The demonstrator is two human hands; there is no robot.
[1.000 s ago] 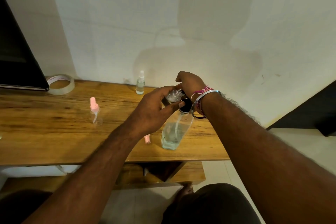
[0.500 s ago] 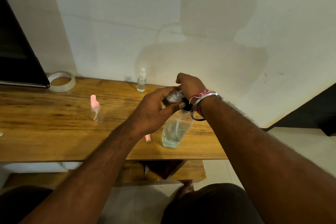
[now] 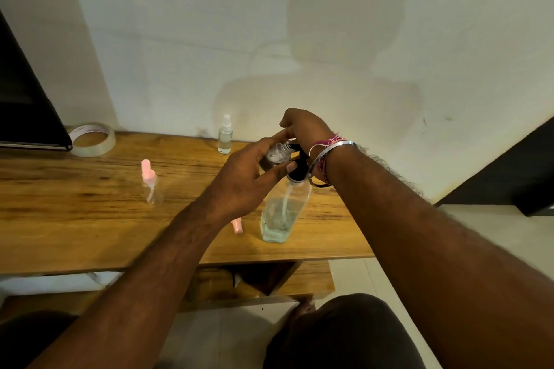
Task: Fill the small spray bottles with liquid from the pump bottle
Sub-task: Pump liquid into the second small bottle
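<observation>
A clear pump bottle (image 3: 283, 213) with a black pump head stands near the table's front edge, partly filled with pale liquid. My left hand (image 3: 251, 177) holds a small clear spray bottle (image 3: 277, 154) tilted against the pump's nozzle, pinched between thumb and fingers. My right hand (image 3: 302, 129) is curled over the top of the black pump head (image 3: 299, 168), hiding most of it. A pink cap (image 3: 236, 226) lies on the table beside the pump bottle's base.
A small spray bottle with a pink top (image 3: 150, 186) stands at mid-left on the wooden table (image 3: 75, 219). Another with a white top (image 3: 225, 136) stands by the wall. A tape roll (image 3: 93, 139) and a dark panel (image 3: 27, 105) sit at far left.
Both hands stay at the pump head with the small bottle. The view has shifted slightly; the hands and bottles keep the same arrangement.
</observation>
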